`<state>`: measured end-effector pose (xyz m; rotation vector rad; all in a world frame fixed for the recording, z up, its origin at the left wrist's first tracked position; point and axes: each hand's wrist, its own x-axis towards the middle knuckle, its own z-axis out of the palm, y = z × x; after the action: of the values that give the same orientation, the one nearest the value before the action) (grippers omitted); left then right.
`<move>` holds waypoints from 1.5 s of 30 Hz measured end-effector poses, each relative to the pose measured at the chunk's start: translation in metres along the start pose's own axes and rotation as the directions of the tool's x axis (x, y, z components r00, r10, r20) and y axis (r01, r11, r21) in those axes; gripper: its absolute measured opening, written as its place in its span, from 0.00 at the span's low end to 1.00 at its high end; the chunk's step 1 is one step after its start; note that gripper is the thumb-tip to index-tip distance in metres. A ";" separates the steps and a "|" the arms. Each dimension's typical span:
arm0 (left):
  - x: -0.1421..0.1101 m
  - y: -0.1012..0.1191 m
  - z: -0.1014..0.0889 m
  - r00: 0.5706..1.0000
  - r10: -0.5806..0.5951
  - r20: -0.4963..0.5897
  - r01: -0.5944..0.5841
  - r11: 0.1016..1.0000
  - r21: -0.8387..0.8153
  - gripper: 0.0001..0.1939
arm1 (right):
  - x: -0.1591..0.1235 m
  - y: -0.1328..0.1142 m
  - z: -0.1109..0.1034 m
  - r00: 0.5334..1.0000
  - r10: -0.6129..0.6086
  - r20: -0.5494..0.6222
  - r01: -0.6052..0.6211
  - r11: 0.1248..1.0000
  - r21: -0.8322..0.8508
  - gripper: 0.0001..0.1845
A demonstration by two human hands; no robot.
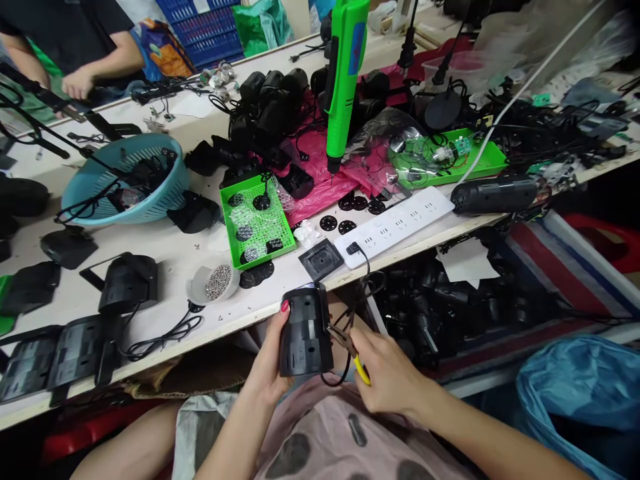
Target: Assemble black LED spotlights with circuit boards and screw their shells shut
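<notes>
My left hand (pixel 267 360) grips a black cylindrical plastic housing (pixel 305 330) over my lap, just below the table's front edge. My right hand (pixel 387 380) is closed on yellow-handled pliers (pixel 350 347), whose jaws touch the housing's right side. A thin black cable (pixel 357 297) loops from the housing up toward a white power strip (pixel 395 227). Just above, on the table, lie a black square part (pixel 321 259) and a small white bowl of screws (pixel 216 281).
A green electric screwdriver (pixel 343 80) hangs over the white table (pixel 165 250). Green trays (pixel 255 220) (pixel 480 163), a blue basket (pixel 127 177), black housings and tangled cables crowd it. Another person's hand (pixel 77 83) works at far left. A blue bag (pixel 580 393) sits at right.
</notes>
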<state>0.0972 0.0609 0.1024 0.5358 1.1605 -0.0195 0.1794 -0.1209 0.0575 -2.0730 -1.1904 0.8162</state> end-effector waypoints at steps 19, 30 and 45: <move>0.013 -0.016 -0.021 0.373 0.889 0.267 -0.872 0.237 0.428 0.38 | -0.004 -0.040 -0.019 0.969 0.152 0.197 -0.248 0.627 0.738 0.12; 0.007 -0.015 -0.015 0.767 0.641 0.011 -0.624 0.742 0.245 0.35 | -0.003 -0.024 -0.005 0.985 0.145 0.099 -0.174 0.870 0.461 0.11; 0.010 -0.020 -0.012 0.748 0.661 -0.055 -0.635 0.738 0.230 0.39 | -0.013 -0.023 -0.009 0.974 0.101 0.204 -0.223 0.607 0.763 0.15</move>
<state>0.0854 0.0512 0.0826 1.1211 1.0493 0.5241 0.1695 -0.1245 0.0831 -1.3883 -0.5161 1.3068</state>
